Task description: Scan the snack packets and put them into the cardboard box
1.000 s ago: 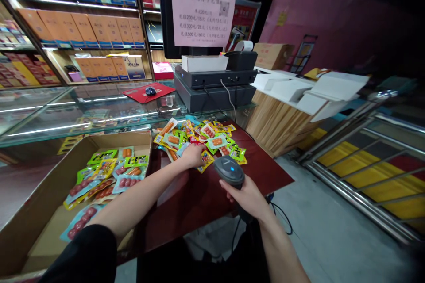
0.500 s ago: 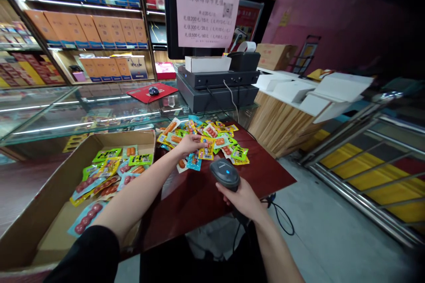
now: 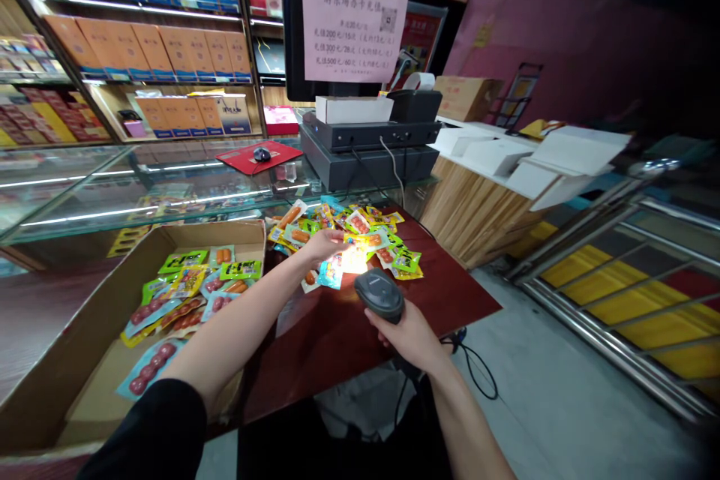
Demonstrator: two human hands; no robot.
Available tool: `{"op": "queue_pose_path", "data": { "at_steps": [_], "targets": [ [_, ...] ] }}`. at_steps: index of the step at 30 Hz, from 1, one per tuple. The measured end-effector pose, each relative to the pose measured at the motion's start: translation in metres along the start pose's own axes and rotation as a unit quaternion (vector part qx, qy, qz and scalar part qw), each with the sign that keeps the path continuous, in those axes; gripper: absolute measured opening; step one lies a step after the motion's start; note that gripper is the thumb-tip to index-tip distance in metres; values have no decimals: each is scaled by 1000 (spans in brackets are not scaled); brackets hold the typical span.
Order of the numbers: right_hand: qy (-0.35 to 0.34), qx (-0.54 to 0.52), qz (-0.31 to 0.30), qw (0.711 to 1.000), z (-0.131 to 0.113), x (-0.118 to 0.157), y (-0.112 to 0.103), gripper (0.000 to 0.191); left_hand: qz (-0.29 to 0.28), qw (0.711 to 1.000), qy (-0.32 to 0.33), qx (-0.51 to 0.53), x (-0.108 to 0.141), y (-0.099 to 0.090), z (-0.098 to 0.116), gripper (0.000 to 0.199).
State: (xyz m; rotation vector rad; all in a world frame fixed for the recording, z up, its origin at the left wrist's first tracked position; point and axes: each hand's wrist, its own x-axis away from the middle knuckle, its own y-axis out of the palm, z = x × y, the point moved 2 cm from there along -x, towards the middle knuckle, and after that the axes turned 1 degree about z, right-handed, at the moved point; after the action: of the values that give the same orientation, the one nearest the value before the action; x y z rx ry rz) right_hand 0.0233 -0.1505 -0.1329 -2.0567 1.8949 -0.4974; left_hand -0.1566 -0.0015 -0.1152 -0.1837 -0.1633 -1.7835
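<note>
My right hand [image 3: 409, 334] is wrapped round the handle of a dark grey barcode scanner [image 3: 380, 295], its head pointing forward at the snack packets. A bright patch of light from it falls on a yellow snack packet [image 3: 354, 258], washing out its print. My left hand [image 3: 327, 246] pinches that packet by its edge, over the front of a heap of snack packets [image 3: 358, 223]. A blue packet [image 3: 331, 271] lies just below the left fingers. To the left, an open cardboard box [image 3: 79, 349] holds several more sausage packets [image 3: 149, 369].
The heap lies on a dark red tabletop [image 3: 450, 296] against a glass counter [image 3: 101, 199]. Behind stand a cash drawer [image 3: 365, 163], a monitor with a pink notice [image 3: 354, 26] and a mouse [image 3: 262, 154]. A metal railing [image 3: 613, 315] runs along the right; a cable [image 3: 484, 382] hangs below the table.
The scanner's light has come on over the yellow packet, and the blue light on top of the scanner no longer shows. Both hands are nearly where they were.
</note>
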Motion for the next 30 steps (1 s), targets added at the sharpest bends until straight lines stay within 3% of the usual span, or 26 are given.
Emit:
{"op": "queue_pose_path", "data": {
  "at_steps": [2, 8, 12, 15, 18, 22, 27, 30],
  "targets": [
    [4, -3, 1, 1000, -1, 0, 0, 28, 5, 1000, -5, -9, 0, 0, 0, 28],
    [19, -29, 2, 999, -5, 2, 0, 30, -62, 998, -16, 7, 7, 3, 6, 31],
    [22, -31, 4, 999, -6, 2, -1, 32, -35, 999, -18, -7, 10, 3, 12, 34],
    [15, -35, -1, 999, -10, -2, -4, 34, -1, 1000, 8, -26, 10, -10, 25, 37],
    [0, -31, -4, 1000, -17, -13, -8, 33, 23, 998, 55, -31, 20, -43, 50, 44],
    [-31, -25, -5, 999, -30, -30, -15, 30, 51, 991, 86, -90, 62, -111, 79, 44],
    [-44, -27, -12, 999, -39, -43, -16, 29, 103, 970, 26, -217, 129, -193, 80, 33],
    [-50, -24, -15, 998, -39, -48, -12, 29, 152, 950, 30, -271, 145, -210, 74, 36]
  ]
}}
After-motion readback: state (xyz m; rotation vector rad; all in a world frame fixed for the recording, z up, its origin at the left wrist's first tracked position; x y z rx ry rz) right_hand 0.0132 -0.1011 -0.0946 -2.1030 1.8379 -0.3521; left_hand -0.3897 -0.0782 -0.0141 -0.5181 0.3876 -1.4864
